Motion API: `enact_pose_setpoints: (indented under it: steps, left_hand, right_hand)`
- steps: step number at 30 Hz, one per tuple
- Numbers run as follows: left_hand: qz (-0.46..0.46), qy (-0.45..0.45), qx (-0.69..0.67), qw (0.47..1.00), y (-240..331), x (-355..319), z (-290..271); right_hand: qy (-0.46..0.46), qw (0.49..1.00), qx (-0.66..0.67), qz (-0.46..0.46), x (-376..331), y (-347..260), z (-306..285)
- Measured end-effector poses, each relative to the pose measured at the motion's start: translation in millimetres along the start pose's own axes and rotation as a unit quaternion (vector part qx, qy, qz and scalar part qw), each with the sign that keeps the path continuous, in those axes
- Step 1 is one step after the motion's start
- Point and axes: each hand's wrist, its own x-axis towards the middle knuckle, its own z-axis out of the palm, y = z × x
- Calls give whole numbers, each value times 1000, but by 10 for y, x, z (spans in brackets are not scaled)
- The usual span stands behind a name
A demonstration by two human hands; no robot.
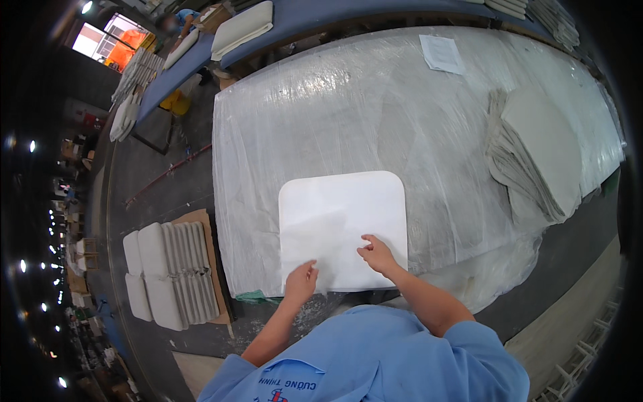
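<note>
A flat white sheet or pad (341, 208) with rounded far corners lies in front of me, on a large surface wrapped in clear plastic (301, 114). Over its near left edge is my left hand (301, 282), its fingers bent and slightly apart, with nothing visible in them. My right hand (378, 256) hovers above or rests on the sheet's right part; which of these I cannot tell. Its thumb and forefinger are apart, with no object showing between them.
Pale grey cushion covers (542, 147) are stacked on the right. A paper sheet (442, 53) lies at the back. Several light cushions (161, 261) stand on cardboard at left. Beyond runs a blue-topped table (301, 23) with folded pieces; a person (184, 23) works there.
</note>
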Motion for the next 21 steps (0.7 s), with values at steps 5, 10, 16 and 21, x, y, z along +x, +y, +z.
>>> enact_pose_setpoints:
  steps: [5,10,16,21]
  left_hand:
    - [216,206,87,950,-67,783,-173]
    - [112,173,181,962,83,1276,-191]
    - [132,132,229,955,-234,1382,-249]
    - [83,3,149,985,-111,1418,-536]
  right_hand:
    - [84,972,-176,-128,211,-562,337]
    - [95,914,-361,-160,581,-745,421]
    - [146,945,-258,-138,551,-335,213]
    - [191,948,-222,-124,436,-188,131]
